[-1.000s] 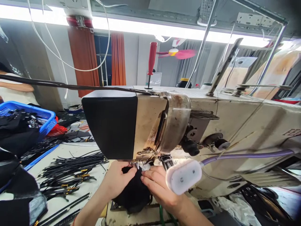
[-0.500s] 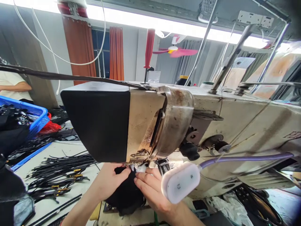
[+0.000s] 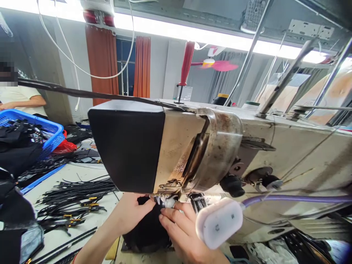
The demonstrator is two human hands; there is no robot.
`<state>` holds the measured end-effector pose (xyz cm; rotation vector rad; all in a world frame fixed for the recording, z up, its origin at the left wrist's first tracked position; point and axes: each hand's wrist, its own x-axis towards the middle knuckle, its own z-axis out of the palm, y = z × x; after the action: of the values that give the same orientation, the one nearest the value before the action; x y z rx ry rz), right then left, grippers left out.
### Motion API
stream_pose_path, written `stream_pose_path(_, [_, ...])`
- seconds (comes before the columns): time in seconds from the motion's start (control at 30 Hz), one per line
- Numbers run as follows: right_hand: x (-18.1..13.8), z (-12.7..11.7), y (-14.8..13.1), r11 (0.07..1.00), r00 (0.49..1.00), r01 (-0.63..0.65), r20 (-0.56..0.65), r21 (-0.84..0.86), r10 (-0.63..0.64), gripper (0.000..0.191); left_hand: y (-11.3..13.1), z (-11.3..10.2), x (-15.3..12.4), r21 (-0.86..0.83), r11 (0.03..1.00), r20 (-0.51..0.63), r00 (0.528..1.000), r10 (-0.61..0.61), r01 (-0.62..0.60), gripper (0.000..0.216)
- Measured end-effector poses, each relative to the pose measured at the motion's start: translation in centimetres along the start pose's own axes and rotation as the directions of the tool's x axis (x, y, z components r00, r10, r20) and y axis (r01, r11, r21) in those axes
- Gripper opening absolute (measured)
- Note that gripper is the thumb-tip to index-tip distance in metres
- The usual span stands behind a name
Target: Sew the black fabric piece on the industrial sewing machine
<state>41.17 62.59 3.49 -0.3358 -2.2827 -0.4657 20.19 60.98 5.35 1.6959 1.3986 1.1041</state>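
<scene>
A piece of black fabric [image 3: 147, 229] lies under the head of a sewing machine [image 3: 178, 146], with its far end below the needle area. My left hand [image 3: 132, 212] is at its left edge, thumb and fingers closed on the cloth near the presser foot; the fingertips are partly hidden by the machine head. My right hand [image 3: 183, 227] rests flat on the right side of the fabric, fingers stretched toward the foot. Just right of that hand hangs a white oval lamp [image 3: 220, 223] on a purple flexible neck, covering part of the hand's back.
Bundles of black straps [image 3: 74, 194] with yellow bits lie on the table at left. Beyond them stand a blue basket [image 3: 52, 128] of black pieces and a seated person [image 3: 27, 99]. A red-handled screwdriver [image 3: 187, 64] stands on the machine top. Black pieces [image 3: 16, 212] lie at far left.
The view has shifted, so the machine appears farther right and slightly lower. The black fabric looks flatter and more spread between my hands. Both hands keep nearly the same positions on it.
</scene>
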Motion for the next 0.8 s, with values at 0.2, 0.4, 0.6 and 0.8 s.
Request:
stream_pose_path(0.2, [-1.4,2.1,0.2,0.999,0.994,-0.036,-0.099,0.034,0.039,0.035,0.6,0.0,0.2,0.054,0.998,-0.017,1.0,-0.018,0.019,0.031])
stream_pose_path(0.4, [-0.8,1.4,0.3,0.996,0.995,-0.086,0.059,0.021,0.085,0.039,1.0,-0.1,0.4,0.091,0.995,-0.061,0.998,-0.025,0.03,0.032])
stream_pose_path(0.6, [0.0,2.0,0.6,0.999,0.966,-0.045,-0.253,0.028,0.051,0.034,1.1,0.0,0.1,0.204,0.974,-0.09,0.992,-0.084,0.101,0.036])
stream_pose_path(0.8, [-0.3,2.3,0.4,0.993,0.967,-0.078,-0.234,0.093,0.098,0.035,0.6,0.3,0.4,0.182,0.981,-0.097,0.994,-0.055,0.072,0.035])
